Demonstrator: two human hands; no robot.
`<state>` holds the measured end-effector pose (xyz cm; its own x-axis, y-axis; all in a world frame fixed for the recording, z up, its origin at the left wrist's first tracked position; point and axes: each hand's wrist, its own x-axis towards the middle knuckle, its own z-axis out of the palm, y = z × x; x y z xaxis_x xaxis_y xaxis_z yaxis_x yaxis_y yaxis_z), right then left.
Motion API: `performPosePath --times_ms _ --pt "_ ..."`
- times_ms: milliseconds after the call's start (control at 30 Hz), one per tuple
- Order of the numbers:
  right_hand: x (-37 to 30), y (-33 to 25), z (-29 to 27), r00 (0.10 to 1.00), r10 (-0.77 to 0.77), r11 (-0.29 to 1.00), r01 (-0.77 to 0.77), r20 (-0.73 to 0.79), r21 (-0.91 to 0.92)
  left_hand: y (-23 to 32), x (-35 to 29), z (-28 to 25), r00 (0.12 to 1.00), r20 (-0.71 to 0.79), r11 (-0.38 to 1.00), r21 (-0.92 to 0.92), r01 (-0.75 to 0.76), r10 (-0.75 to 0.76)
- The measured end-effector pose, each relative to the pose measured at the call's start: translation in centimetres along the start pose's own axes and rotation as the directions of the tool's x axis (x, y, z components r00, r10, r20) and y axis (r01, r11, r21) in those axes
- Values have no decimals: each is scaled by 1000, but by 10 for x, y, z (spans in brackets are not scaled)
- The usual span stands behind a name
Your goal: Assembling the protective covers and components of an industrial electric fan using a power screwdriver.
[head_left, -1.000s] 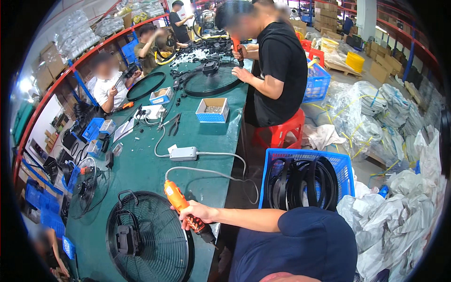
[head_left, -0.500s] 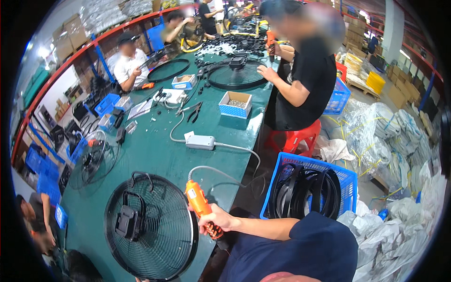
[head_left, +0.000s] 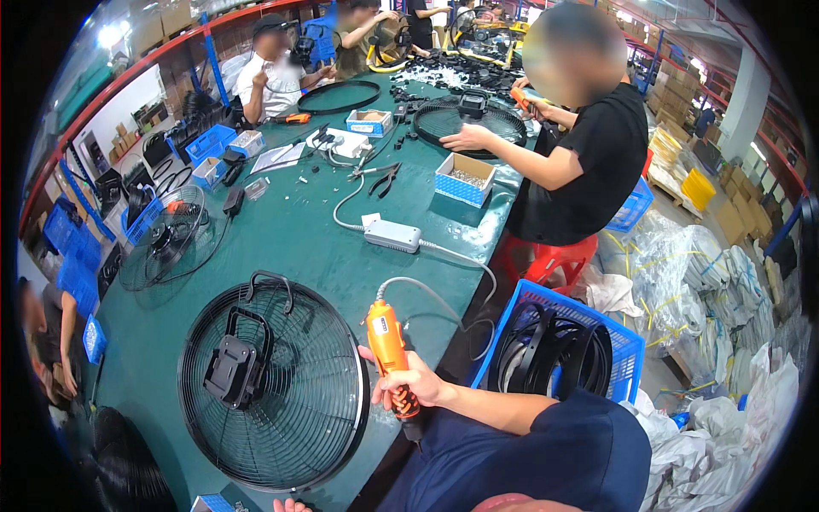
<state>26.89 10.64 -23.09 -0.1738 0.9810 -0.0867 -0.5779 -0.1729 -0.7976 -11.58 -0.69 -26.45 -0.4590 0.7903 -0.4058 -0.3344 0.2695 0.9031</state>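
My right hand (head_left: 411,386) is wrapped around an orange electric screwdriver (head_left: 388,346), its bit pointing down toward me and its grey cord leaving the upper end. Left of it, a round black fan (head_left: 299,401) lies on the green table with its wire grille up. A black box-like mount (head_left: 230,371) and a curved handle (head_left: 275,280) sit on the grille. Of my left hand (head_left: 292,506), only fingertips show at the lower edge, just below the fan's rim. They look stretched out, with nothing visible in them. A blue-patterned box (head_left: 212,503) stands beside them, cut off by the edge.
On the table (head_left: 341,273) lie a grey power adapter (head_left: 392,235), pliers (head_left: 388,179) and a screw box (head_left: 465,179). A blue crate (head_left: 627,354) of black rings stands at right. Ahead, a co-worker in black (head_left: 580,162) handles another fan; others work farther back.
My view has shifted, so the scene sits differently. My right hand with the screwdriver is a little farther from the fan's rim. My left fingertips now show more, below the rim.
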Motion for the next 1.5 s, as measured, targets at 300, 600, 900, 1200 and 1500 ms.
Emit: performPosePath --times_ms 300,600,900,1200,1500 --pt "2 2 -2 1000 -3 1000 2 -25 -28 -3 -15 34 937 259 919 253 -301 235" --pt "2 1 -2 1000 -12 1000 11 -14 -10 12 -43 74 985 117 990 73 120 -128" --pt "3 4 -3 1000 -16 1000 16 -16 -26 11 -64 89 958 274 981 -147 129 -85" --pt "-2 5 1 998 -30 999 31 -49 29 -7 -71 101 951 308 977 -203 65 0" --pt "-24 4 26 956 -249 937 277 -154 210 -18 -76 111 889 458 949 -269 162 -23"
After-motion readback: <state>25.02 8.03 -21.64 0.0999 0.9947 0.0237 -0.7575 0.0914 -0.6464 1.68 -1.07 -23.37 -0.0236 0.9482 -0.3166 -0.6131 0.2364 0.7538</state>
